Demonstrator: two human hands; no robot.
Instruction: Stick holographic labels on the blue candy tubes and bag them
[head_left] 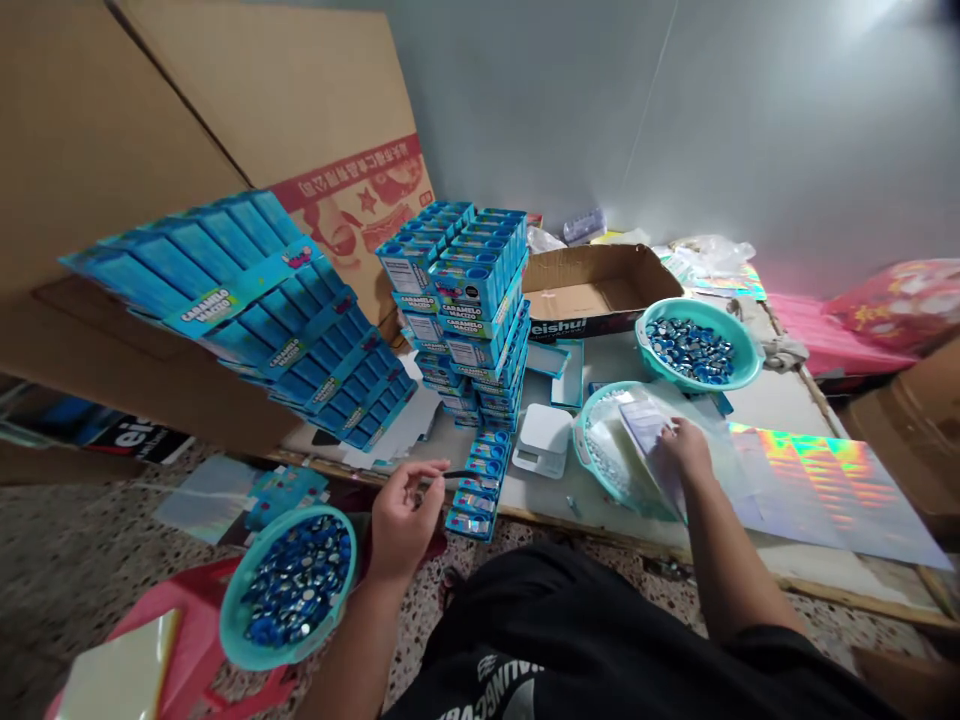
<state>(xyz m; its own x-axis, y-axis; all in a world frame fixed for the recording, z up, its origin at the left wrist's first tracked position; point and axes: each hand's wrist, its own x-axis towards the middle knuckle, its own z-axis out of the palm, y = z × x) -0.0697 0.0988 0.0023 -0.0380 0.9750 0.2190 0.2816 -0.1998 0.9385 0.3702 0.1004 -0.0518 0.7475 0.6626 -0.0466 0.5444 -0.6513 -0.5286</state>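
L grip (409, 510) clamped on dark strip (457, 474), R grip (670, 432) on sheets (646, 430); many boxes (466, 328) stacked, blue pcs (300, 580) yet loose in 2 tubs (259, 655).

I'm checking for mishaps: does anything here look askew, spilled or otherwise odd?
The leftmost stack of blue boxes looks askew, seeming to lean left as it rises, though lens distortion may exaggerate that. A small loose piece also lies by itself near the white scale; I can't tell what it is.
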